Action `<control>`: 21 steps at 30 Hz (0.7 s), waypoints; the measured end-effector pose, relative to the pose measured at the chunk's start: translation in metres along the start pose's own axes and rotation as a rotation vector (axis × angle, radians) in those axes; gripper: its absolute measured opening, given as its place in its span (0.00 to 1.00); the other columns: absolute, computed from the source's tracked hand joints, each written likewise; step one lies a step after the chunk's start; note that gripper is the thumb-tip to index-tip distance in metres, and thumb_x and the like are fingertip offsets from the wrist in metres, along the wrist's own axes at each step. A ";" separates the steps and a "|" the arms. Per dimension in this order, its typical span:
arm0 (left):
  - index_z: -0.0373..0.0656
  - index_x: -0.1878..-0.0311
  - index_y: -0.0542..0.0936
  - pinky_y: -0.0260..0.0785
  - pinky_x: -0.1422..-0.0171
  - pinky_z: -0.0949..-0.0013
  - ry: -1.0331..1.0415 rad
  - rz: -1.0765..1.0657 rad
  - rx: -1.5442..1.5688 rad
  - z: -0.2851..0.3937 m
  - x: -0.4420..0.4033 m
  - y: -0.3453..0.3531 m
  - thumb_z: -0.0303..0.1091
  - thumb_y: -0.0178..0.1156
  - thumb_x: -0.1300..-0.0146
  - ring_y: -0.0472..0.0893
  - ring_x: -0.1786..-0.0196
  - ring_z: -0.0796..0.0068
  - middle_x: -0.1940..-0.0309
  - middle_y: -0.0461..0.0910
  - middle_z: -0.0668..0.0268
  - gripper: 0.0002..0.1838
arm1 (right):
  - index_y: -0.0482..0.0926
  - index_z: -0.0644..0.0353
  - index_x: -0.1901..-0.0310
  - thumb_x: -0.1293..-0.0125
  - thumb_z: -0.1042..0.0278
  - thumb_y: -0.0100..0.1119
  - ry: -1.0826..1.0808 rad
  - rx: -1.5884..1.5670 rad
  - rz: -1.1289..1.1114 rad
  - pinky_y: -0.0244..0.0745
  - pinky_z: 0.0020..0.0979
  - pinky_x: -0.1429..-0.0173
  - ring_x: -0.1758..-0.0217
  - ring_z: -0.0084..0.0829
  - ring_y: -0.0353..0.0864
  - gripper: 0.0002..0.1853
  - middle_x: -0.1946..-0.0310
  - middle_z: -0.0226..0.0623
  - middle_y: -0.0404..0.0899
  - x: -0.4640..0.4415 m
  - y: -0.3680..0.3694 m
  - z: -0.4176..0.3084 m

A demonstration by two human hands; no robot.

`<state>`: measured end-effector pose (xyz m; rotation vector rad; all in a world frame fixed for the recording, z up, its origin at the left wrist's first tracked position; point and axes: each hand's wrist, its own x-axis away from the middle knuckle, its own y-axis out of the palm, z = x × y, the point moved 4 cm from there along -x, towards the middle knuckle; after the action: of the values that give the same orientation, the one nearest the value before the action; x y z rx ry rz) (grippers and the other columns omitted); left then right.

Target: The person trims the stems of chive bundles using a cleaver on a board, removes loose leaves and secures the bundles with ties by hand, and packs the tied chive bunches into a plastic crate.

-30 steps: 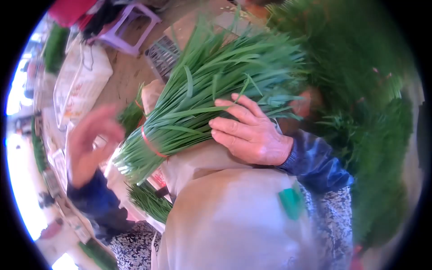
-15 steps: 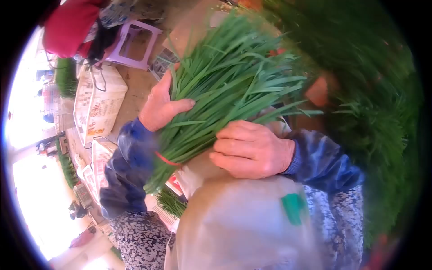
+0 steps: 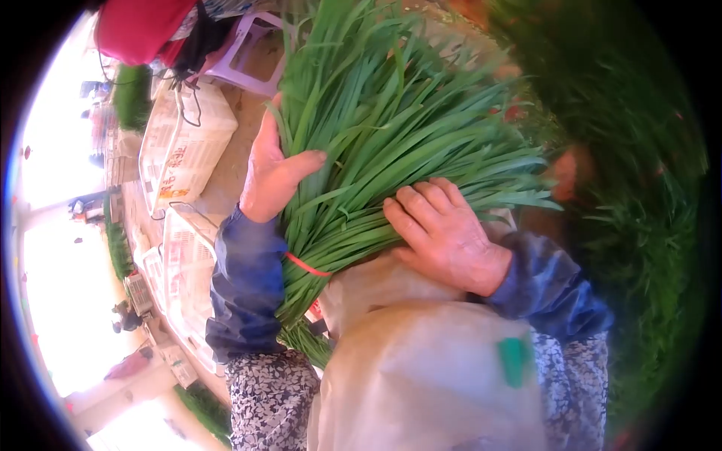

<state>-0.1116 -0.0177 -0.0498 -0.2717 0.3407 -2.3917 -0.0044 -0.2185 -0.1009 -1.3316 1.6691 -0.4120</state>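
Observation:
A large bunch of long green leaves (image 3: 398,143) lies slantwise over my lap, its leaf tips fanned to the upper right. A red band (image 3: 307,265) goes round its lower left end. My left hand (image 3: 277,169) cups the bunch's left side, thumb on top of the leaves and the other fingers partly hidden along the edge. On the lower right side, my right hand (image 3: 447,233) rests on the leaves with its fingers slightly bent and a little apart. Below the hands is a pale apron (image 3: 421,376) with a green patch (image 3: 514,362).
A white crate (image 3: 197,139) with red writing stands at the left, another white crate (image 3: 188,259) below it. Behind are a purple stool (image 3: 248,56) and a red item (image 3: 143,30). A big heap of greens (image 3: 639,188) fills the right side. Another green bundle (image 3: 307,342) lies under the bunch.
My left hand has come from off the bunch at the left onto its left side. The leaves have spread wider, and my right hand's fingers, bent half a second ago, are now straighter.

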 end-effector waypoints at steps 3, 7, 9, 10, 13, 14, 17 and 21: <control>0.34 0.25 0.56 0.63 0.30 0.67 0.016 0.004 -0.015 0.005 0.003 0.004 0.19 0.60 0.50 0.72 0.36 0.71 0.36 0.72 0.59 0.45 | 0.76 0.67 0.46 0.60 0.64 0.74 0.013 -0.085 0.016 0.69 0.50 0.39 0.45 0.48 0.73 0.35 0.47 0.49 0.73 -0.004 -0.010 0.005; 0.34 0.25 0.55 0.63 0.30 0.67 0.029 0.007 0.002 0.009 0.007 0.010 0.19 0.59 0.49 0.72 0.36 0.71 0.37 0.71 0.59 0.45 | 0.76 0.66 0.47 0.51 0.69 0.72 -0.005 -0.222 0.087 0.76 0.44 0.46 0.51 0.49 0.77 0.28 0.49 0.50 0.75 -0.003 -0.018 0.014; 0.35 0.25 0.54 0.62 0.30 0.68 0.036 0.014 -0.010 0.013 0.008 0.021 0.19 0.60 0.49 0.72 0.36 0.71 0.37 0.71 0.59 0.45 | 0.76 0.66 0.47 0.47 0.71 0.71 -0.024 -0.261 0.128 0.78 0.41 0.50 0.53 0.49 0.78 0.25 0.50 0.50 0.76 -0.002 -0.027 0.020; 0.35 0.24 0.54 0.62 0.30 0.68 0.045 0.020 -0.029 0.013 0.009 0.022 0.20 0.60 0.49 0.72 0.36 0.72 0.37 0.71 0.59 0.46 | 0.76 0.65 0.46 0.45 0.73 0.70 0.036 -0.291 0.229 0.78 0.40 0.54 0.55 0.49 0.79 0.23 0.52 0.49 0.76 -0.009 -0.035 0.024; 0.36 0.24 0.54 0.63 0.30 0.68 0.098 0.010 -0.077 0.012 0.007 0.026 0.21 0.60 0.49 0.72 0.36 0.72 0.37 0.73 0.59 0.46 | 0.76 0.63 0.46 0.43 0.76 0.69 0.167 -0.259 0.296 0.78 0.38 0.59 0.59 0.49 0.80 0.22 0.55 0.47 0.77 -0.026 -0.045 0.031; 0.36 0.24 0.54 0.63 0.30 0.68 0.097 0.016 -0.079 0.011 0.008 0.027 0.21 0.60 0.49 0.72 0.36 0.72 0.37 0.73 0.59 0.46 | 0.76 0.63 0.46 0.43 0.77 0.69 0.237 -0.194 0.262 0.77 0.38 0.60 0.60 0.49 0.80 0.22 0.56 0.47 0.77 -0.030 -0.044 0.034; 0.36 0.24 0.54 0.64 0.31 0.68 0.085 0.022 -0.116 0.007 0.009 0.028 0.22 0.61 0.49 0.74 0.38 0.73 0.39 0.75 0.58 0.46 | 0.78 0.61 0.52 0.42 0.74 0.68 0.237 -0.118 0.245 0.75 0.37 0.64 0.65 0.46 0.81 0.16 0.62 0.44 0.78 -0.041 -0.038 0.044; 0.35 0.25 0.55 0.65 0.32 0.67 0.114 0.029 -0.191 0.007 0.009 0.030 0.24 0.62 0.49 0.76 0.40 0.72 0.41 0.77 0.56 0.46 | 0.79 0.61 0.59 0.41 0.72 0.67 0.197 -0.146 0.262 0.74 0.37 0.67 0.69 0.45 0.81 0.09 0.70 0.42 0.79 -0.042 -0.028 0.059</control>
<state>-0.0978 -0.0465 -0.0513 -0.2153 0.6240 -2.3534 0.0591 -0.1744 -0.0917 -1.1834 2.0416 -0.2773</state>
